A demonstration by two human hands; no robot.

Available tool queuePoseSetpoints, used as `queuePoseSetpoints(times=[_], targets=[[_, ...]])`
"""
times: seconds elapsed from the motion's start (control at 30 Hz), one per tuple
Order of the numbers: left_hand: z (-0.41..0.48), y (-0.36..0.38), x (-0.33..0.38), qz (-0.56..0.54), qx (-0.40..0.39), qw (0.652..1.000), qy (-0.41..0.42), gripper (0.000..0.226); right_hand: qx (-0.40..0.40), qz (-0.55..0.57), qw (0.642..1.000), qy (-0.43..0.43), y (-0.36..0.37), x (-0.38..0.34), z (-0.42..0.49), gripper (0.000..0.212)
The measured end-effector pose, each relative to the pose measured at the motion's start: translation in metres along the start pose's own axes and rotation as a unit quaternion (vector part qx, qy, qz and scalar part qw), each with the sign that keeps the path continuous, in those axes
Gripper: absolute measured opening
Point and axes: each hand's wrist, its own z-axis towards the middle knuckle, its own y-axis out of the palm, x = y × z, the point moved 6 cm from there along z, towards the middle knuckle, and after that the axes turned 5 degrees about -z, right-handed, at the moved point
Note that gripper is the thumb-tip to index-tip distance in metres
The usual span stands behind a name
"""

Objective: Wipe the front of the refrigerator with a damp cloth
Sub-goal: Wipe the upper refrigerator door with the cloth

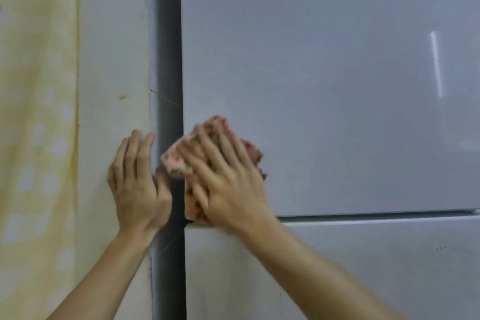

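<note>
One refrigerator point(337, 86) shows two doors; your work area is the lower left corner of the upper door. Your left hand point(137, 184) lies flat on the wall point(111, 60) beside it, likely as a brace, while your right hand point(228, 184), fingers spread, presses the one cloth point(176, 161) against that corner.

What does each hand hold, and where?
The right hand presses the pink cloth on the refrigerator door, straight fingers over its middle. The left hand holds nothing; it rests on the wall.
</note>
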Motion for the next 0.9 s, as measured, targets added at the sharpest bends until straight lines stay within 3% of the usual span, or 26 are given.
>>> queuePoseSetpoints(times=[0.13, 0.23, 0.4, 0.5, 0.6, 0.73, 0.83, 0.9], targets=[[-0.001, -0.002, -0.002, 0.004, -0.005, 1.000, -0.009, 0.061, -0.021, -0.030, 0.998, -0.048, -0.001, 0.003, -0.043, 0.058], [0.000, 0.001, 0.002, -0.007, -0.006, 1.000, -0.022, 0.062, -0.019, -0.030, 0.999, -0.009, -0.012, 0.042, -0.055, 0.061], [-0.002, 0.004, 0.008, -0.012, -0.003, 0.999, -0.037, 0.062, 0.035, -0.027, 0.979, 0.199, -0.056, 0.158, -0.102, 0.064], [-0.001, 0.000, 0.007, -0.014, -0.009, 0.999, -0.034, 0.061, 0.013, -0.002, 0.909, 0.416, -0.080, 0.230, -0.149, 0.073], [-0.001, -0.004, 0.007, -0.026, -0.023, 0.999, -0.034, 0.063, 0.019, 0.017, 0.857, 0.515, -0.082, 0.235, -0.160, 0.074], [-0.006, -0.006, 0.008, -0.028, -0.051, 0.998, -0.021, 0.064, 0.010, 0.018, 0.870, 0.493, -0.061, 0.180, -0.141, 0.074], [-0.018, -0.007, 0.017, -0.040, -0.050, 0.998, 0.000, 0.062, -0.016, 0.022, 0.908, 0.418, -0.039, 0.116, -0.131, 0.072], [-0.030, -0.006, 0.033, -0.056, -0.051, 0.996, 0.056, 0.059, -0.015, 0.017, 0.935, 0.355, -0.029, 0.077, -0.121, 0.067]])
